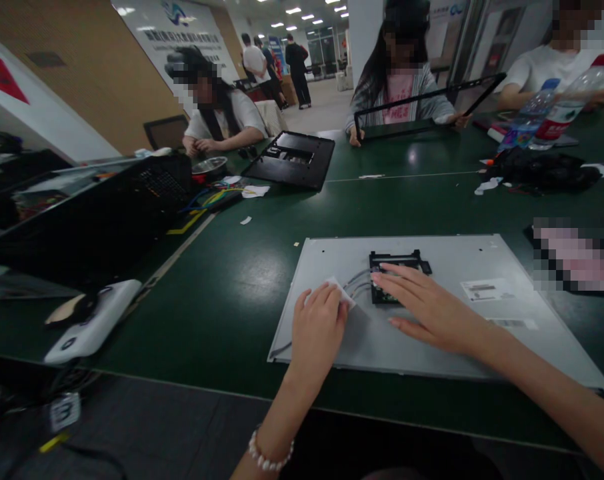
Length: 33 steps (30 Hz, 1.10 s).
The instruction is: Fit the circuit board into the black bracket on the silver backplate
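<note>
A silvery flat panel (422, 357), like the back of a display, lies on the green table in front of me. On it sits a black plastic frame (382, 257) with a circuit board partly visible inside. Grey cables (359, 275) run leftward from that frame. My left hand (319, 327) has its fingers curled over a small white piece (343, 293), perhaps paper or cloth, against the panel; the fingers hide most of it. Over the right part of the black frame, my right hand (427, 307) stretches its fingers apart and holds nothing. Whether it touches the frame is unclear.
A large black screen casing (97, 213) leans at left, near a white power bank (95, 320). Beyond lie a black laptop-like cover (295, 160) and coloured wires (222, 195). Bottles (529, 113) stand far right. Across the table, a person holds a black frame (402, 130).
</note>
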Tool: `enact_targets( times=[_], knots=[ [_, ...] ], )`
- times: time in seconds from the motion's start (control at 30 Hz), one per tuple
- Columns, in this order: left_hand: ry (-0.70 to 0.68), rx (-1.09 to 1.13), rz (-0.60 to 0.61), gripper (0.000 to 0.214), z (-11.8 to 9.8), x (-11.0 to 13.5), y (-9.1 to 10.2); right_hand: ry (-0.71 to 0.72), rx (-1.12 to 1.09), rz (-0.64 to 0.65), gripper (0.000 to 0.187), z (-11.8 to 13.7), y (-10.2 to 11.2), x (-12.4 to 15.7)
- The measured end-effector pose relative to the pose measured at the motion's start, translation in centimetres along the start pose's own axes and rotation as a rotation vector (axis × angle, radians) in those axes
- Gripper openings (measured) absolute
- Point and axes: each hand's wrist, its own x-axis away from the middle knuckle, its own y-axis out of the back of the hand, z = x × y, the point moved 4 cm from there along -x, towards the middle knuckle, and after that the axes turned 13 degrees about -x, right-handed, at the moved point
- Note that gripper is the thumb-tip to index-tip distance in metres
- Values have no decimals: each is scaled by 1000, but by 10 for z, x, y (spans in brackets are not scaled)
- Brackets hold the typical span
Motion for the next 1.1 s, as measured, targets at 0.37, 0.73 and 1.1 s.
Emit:
enact_targets(
  times=[0.37, 0.73, 1.1],
  knots=[
    [-29, -9, 77, 15, -8, 5, -4, 93, 10, 197, 57, 24, -31, -8],
    [2, -87, 210, 27, -9, 5, -3, 70, -75, 252, 56, 28, -33, -2],
    [-253, 306, 336, 28, 45, -31, 16, -19, -21, 50, 58, 2, -7, 13]
  ],
)
